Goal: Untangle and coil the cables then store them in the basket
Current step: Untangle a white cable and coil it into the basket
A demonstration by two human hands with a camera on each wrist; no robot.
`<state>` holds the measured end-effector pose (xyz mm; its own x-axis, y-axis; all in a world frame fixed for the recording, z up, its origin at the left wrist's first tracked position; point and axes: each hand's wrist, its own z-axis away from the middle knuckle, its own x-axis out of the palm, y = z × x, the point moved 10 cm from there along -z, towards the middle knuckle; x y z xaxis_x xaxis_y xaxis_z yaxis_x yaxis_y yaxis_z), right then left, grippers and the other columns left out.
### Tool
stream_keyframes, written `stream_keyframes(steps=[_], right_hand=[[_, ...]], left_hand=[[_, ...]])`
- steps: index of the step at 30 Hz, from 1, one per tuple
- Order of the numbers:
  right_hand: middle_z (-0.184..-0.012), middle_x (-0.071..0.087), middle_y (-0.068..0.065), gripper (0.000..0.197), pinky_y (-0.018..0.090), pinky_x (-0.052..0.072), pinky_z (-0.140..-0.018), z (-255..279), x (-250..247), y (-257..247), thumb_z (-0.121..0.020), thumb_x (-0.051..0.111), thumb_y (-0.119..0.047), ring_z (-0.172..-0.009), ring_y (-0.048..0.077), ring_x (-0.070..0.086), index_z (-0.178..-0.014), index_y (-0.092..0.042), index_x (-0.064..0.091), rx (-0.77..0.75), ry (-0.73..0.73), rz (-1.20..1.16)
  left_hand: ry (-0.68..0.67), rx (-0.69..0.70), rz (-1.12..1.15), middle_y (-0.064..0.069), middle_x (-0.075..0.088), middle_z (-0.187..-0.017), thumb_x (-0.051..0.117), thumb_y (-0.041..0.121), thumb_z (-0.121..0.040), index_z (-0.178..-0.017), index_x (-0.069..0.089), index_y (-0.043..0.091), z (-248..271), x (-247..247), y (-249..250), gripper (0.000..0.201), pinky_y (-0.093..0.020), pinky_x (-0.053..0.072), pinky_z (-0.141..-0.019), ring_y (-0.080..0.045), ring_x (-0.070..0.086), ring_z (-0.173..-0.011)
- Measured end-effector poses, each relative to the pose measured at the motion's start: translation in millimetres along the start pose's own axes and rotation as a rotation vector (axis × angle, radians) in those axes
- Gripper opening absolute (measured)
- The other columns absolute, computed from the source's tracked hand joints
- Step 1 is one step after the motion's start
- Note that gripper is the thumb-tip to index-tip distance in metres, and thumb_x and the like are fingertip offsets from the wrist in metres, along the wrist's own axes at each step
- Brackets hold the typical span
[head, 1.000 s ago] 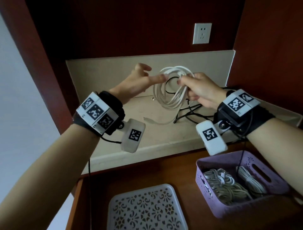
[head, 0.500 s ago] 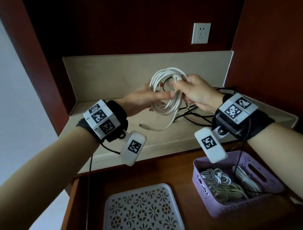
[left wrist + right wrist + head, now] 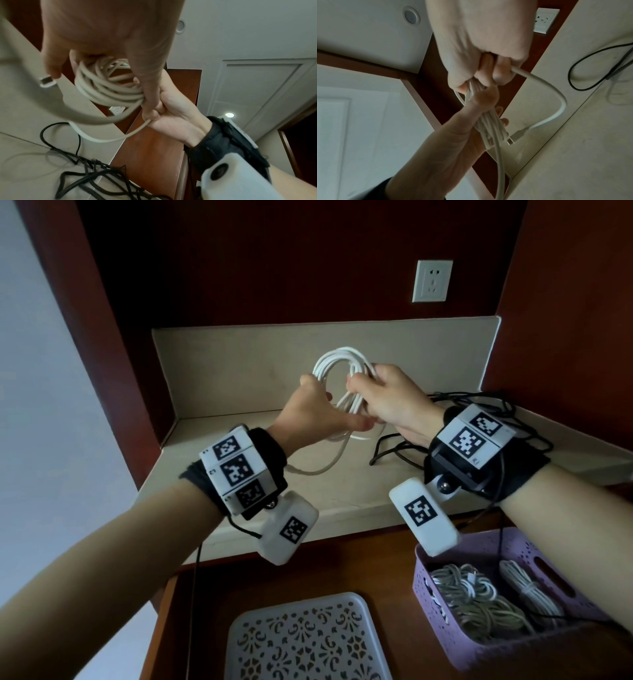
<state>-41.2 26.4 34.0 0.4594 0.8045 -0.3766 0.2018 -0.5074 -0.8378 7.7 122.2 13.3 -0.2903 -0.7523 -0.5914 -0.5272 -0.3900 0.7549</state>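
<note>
I hold the white cable (image 3: 337, 378) up over the tan shelf (image 3: 342, 491), wound in round loops, with one loose end hanging down. My right hand (image 3: 387, 402) squeezes the loops tight. My left hand (image 3: 308, 416) curls around the loops on the other side. Tangled black cables (image 3: 445, 440) lie on the shelf by the right wall. The purple basket (image 3: 507, 648) sits lower down on my right, with coiled cables inside.
</note>
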Motion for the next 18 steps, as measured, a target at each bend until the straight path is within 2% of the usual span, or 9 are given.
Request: stream_keyframes(steps=[4, 7, 10, 12, 14, 16, 18], right_hand=[[-0.052, 0.027, -0.007, 0.014, 0.016, 0.022, -0.040, -3, 8, -1, -0.091, 0.049, -0.015, -0.038, 0.003, 0.025, -0.078, -0.013, 0.045, -0.021, -0.057, 0.025], [-0.048, 0.026, -0.011, 0.025, 0.014, 0.022, -0.040, -4, 11, 1, -0.093, 0.046, -0.015, -0.037, 0.003, 0.025, -0.069, -0.017, 0.039, -0.024, -0.091, 0.024], [-0.040, 0.026, -0.015, 0.035, 0.016, 0.023, -0.041, -1, 15, 0, -0.094, 0.045, -0.012, -0.036, 0.004, 0.025, -0.061, -0.020, 0.035, -0.031, -0.125, 0.021], [-0.041, 0.025, -0.014, 0.034, 0.021, 0.021, -0.042, 3, 18, 1, -0.094, 0.046, -0.011, -0.039, 0.005, 0.022, -0.062, -0.020, 0.036, -0.033, -0.161, -0.012], [-0.044, 0.028, -0.012, 0.025, 0.020, 0.021, -0.041, 7, 19, 2, -0.096, 0.046, -0.013, -0.041, 0.005, 0.024, -0.072, -0.018, 0.045, -0.049, -0.221, -0.006], [-0.053, 0.038, -0.011, 0.004, 0.018, 0.027, -0.042, 11, 19, 5, -0.095, 0.049, -0.017, -0.043, 0.003, 0.031, -0.096, -0.014, 0.051, -0.042, -0.274, 0.021], [-0.082, 0.051, -0.005, 0.038, 0.018, 0.036, -0.051, 10, 7, 12, -0.091, 0.058, -0.022, -0.058, 0.004, 0.043, -0.123, -0.014, 0.041, -0.029, -0.209, 0.150]], left_hand=[[0.070, 0.004, -0.086, 0.006, 0.048, -0.082, 0.080, 0.030, -0.069, -0.105, 0.039, 0.010, -4, -6, -1, 0.058, -0.014, 0.035, -0.047, -0.003, 0.048, -0.066], [0.086, 0.053, -0.148, 0.005, 0.050, -0.067, 0.078, 0.027, -0.067, -0.091, 0.053, 0.005, -5, -6, 4, 0.040, -0.010, 0.029, -0.037, -0.005, 0.046, -0.053], [0.079, 0.088, -0.226, 0.003, 0.049, -0.059, 0.073, 0.022, -0.070, -0.071, 0.054, 0.008, -4, -5, 7, 0.024, -0.020, 0.034, -0.043, -0.011, 0.046, -0.052], [0.075, 0.115, -0.270, 0.002, 0.047, -0.056, 0.071, 0.020, -0.072, -0.061, 0.047, 0.011, -2, -7, 11, 0.028, -0.024, 0.033, -0.047, -0.013, 0.044, -0.052], [0.056, 0.130, -0.297, -0.002, 0.054, -0.061, 0.069, 0.018, -0.073, -0.060, 0.045, 0.012, -2, -9, 11, 0.028, -0.027, 0.040, -0.051, -0.017, 0.051, -0.057], [-0.005, 0.124, -0.280, -0.009, 0.065, -0.070, 0.067, 0.015, -0.074, -0.065, 0.053, 0.009, -3, -10, 6, 0.018, -0.032, 0.051, -0.062, -0.021, 0.063, -0.066], [-0.076, 0.104, -0.236, -0.008, 0.068, -0.067, 0.065, 0.010, -0.076, -0.067, 0.057, 0.005, -3, -9, 0, 0.012, -0.031, 0.055, -0.063, -0.018, 0.068, -0.064]])
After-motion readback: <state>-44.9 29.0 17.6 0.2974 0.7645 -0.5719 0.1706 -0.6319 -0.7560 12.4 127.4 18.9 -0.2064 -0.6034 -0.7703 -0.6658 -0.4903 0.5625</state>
